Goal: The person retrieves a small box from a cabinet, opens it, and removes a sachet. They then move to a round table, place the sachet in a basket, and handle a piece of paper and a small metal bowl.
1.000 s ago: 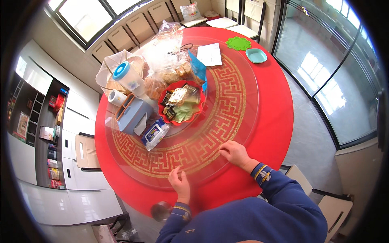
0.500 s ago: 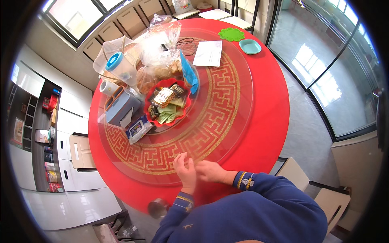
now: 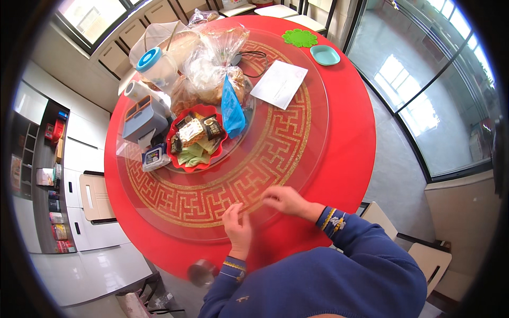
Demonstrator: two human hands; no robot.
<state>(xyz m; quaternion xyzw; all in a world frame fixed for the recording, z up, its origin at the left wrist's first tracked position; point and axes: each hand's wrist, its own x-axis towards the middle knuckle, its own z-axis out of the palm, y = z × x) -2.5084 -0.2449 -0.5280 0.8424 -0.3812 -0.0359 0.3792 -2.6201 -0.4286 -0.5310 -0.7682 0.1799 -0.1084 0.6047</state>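
Note:
My left hand (image 3: 238,231) is raised above the near edge of the glass turntable (image 3: 268,196), its fingers stretched up and slightly curved, and nothing shows in it. To its right and a little farther, my right hand (image 3: 286,202) hovers over the turntable's near rim. Its fingers are bent down and inward, and whatever may be between them is hidden. The two hands are apart. Nearest ahead of them on the turntable is a scalloped red tray (image 3: 199,168) of wrapped snacks (image 3: 192,133). A metal cup (image 3: 202,273) stands by my left forearm near the table's edge.
On the round red table (image 3: 347,143), the turntable carries a grey tissue box (image 3: 143,124), a wipes pack (image 3: 154,158), a blue-lidded jug (image 3: 159,69), plastic bags (image 3: 212,61), a blue bag (image 3: 232,108) and white paper (image 3: 279,85). A green mat (image 3: 299,37) and teal dish (image 3: 325,55) lie at the far right.
The turntable has turned clockwise: the snack tray moved left, the paper right and nearer. My right hand has moved away from my left, rightward and farther out. The view has shifted slightly.

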